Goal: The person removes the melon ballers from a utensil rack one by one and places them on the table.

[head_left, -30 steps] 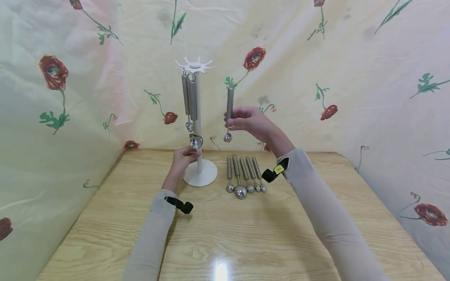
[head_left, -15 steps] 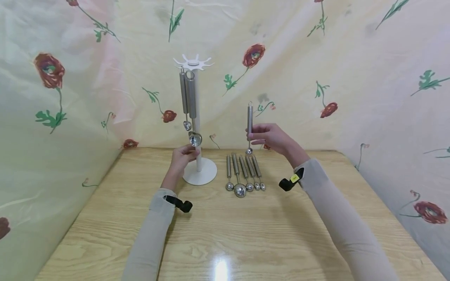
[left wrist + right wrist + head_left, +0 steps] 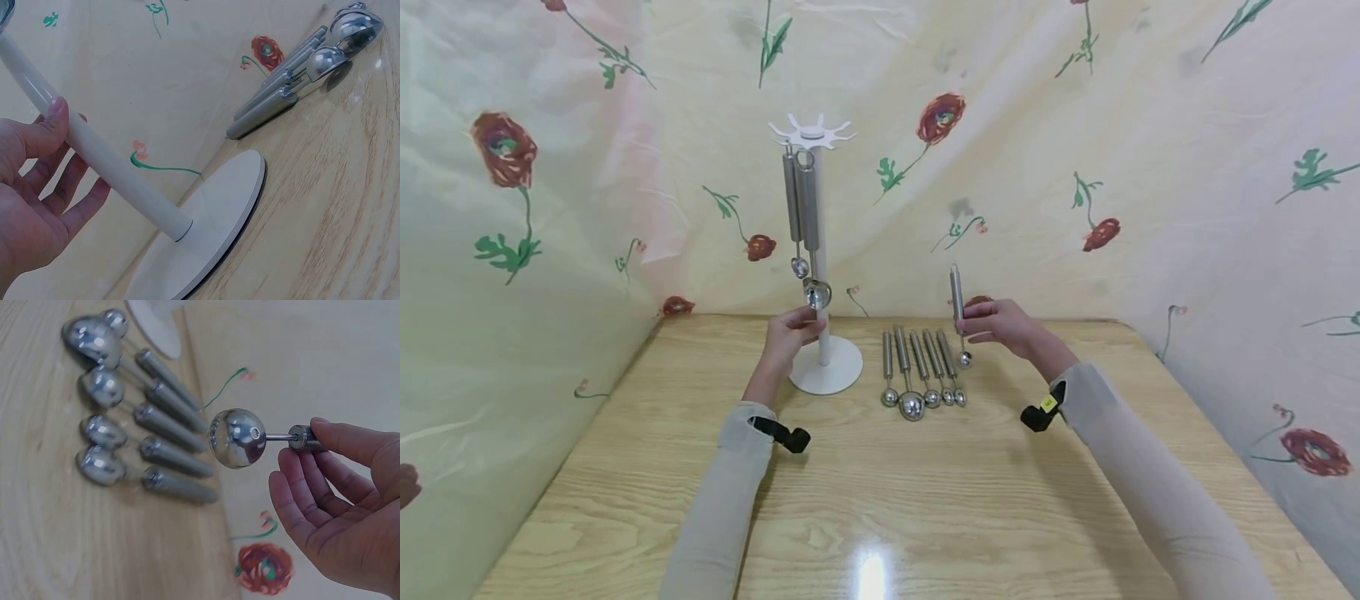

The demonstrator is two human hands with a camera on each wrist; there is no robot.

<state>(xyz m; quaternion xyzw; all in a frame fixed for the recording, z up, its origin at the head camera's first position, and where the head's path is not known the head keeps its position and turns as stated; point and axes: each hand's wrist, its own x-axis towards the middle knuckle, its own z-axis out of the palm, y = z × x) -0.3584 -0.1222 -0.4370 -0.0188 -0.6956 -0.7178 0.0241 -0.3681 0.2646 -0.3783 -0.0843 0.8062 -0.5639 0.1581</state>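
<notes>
My left hand [image 3: 784, 342] holds the lower pole of a white stand [image 3: 841, 379], thumb on one side and fingers on the other in the left wrist view. From the stand's spoked top hang steel scoops with long handles; a larger hanging scoop [image 3: 809, 208] is in front of a smaller hanging scoop [image 3: 793, 204]. My right hand [image 3: 1006, 325] pinches a steel melon baller [image 3: 957, 292] by the lower handle, bowl down, at the right end of the row on the table. Its round bowl [image 3: 234, 440] shows a small hole in the right wrist view.
Several steel scoops [image 3: 912, 407] lie side by side on the wooden table [image 3: 850, 492], bowls toward me, right of the stand's base. The largest bowl is near the row's left end. A flowered cloth [image 3: 1037, 167] hangs behind and at both sides.
My right hand has carried the melon baller away from the stand, rightward and down toward the row of scoops. The left hand stays on the pole.
</notes>
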